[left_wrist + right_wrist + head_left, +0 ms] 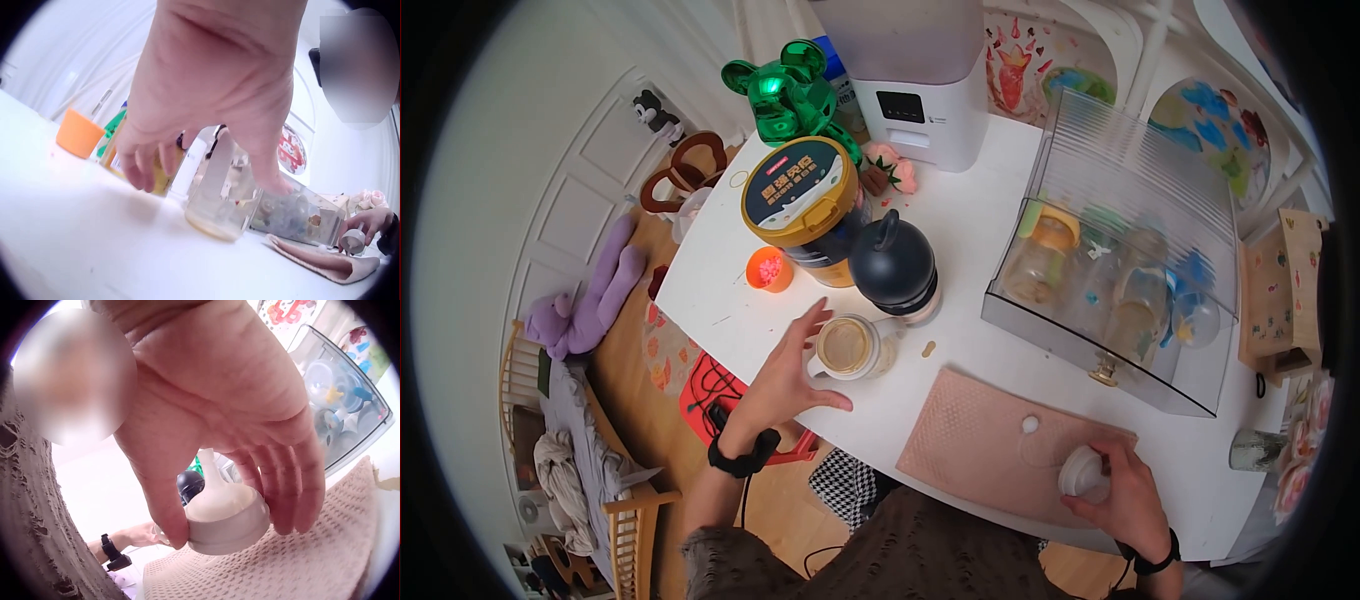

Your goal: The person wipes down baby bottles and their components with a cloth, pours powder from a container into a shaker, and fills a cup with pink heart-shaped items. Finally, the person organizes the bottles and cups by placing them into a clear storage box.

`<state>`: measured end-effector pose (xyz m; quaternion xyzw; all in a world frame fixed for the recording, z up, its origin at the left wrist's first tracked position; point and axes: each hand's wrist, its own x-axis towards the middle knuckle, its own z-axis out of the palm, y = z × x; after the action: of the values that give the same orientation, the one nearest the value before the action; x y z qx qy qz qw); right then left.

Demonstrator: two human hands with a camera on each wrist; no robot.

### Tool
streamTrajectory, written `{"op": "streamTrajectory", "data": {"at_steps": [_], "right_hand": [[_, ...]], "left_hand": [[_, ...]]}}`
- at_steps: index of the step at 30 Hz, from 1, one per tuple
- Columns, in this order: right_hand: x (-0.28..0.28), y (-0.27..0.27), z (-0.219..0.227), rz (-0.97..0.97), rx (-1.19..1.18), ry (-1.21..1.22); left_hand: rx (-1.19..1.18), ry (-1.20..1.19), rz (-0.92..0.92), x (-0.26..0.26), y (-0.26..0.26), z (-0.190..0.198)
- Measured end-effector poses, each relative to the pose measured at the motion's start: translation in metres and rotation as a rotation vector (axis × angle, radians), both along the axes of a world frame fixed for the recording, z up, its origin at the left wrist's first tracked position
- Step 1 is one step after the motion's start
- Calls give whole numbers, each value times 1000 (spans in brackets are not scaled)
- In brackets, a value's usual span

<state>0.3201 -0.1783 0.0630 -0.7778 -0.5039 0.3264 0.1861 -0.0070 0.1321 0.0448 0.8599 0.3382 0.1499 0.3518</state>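
A wide-necked baby bottle with side handles stands uncapped on the white table. My left hand is spread beside it, thumb and fingers apart, gripping nothing. From the left wrist, the clear bottle stands upright beneath the palm. Over at the pink textured mat, my right hand pinches the white collar of a bottle nipple between thumb and fingers. The nipple's tip points up toward the palm in the right wrist view. A thin tube with a small white ball lies on the mat near that hand.
Behind the bottle stand a dark round-topped container, a gold-lidded tub and a small orange cup. A transparent bin of bottles occupies the right side. A white appliance stands at the back.
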Motion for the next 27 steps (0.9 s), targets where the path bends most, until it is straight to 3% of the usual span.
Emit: {"op": "streamTrajectory", "data": {"at_steps": [2,3,5,6,8,10,12,14,18,19,20,24,27], "right_hand": [[-4,-1,3,-31,19,-10],[-6,-1,6,-31,22,-9],[-11,0,11,-38,78,-22],[-13,1,12,-38,79,-25],[-14,6,16,34,144,-50],[-17,14,21,68,143,-29],[-19,18,19,94,145,-14],[-22,19,10,173,190,-26],[-22,18,0,98,238,31],[-18,16,0,58,189,139],[-15,14,-1,17,139,247],[-11,11,-4,-29,169,257],[-2,5,-1,76,191,220]], "left_hand": [[-51,78,211,-3,-17,19],[-48,79,211,-1,-29,33],[226,68,343,13,-58,58],[226,65,344,20,-68,62],[400,24,-133,37,-89,62],[123,-52,-502,65,-108,50],[-32,-96,-610,92,-126,43],[2,-99,-636,110,-138,28],[174,-88,-678,122,-153,10],[175,-93,-685,124,-154,9],[128,-83,-661,126,-154,8],[26,-111,-605,133,-153,0],[-17,-103,-556,133,-148,9]]}}
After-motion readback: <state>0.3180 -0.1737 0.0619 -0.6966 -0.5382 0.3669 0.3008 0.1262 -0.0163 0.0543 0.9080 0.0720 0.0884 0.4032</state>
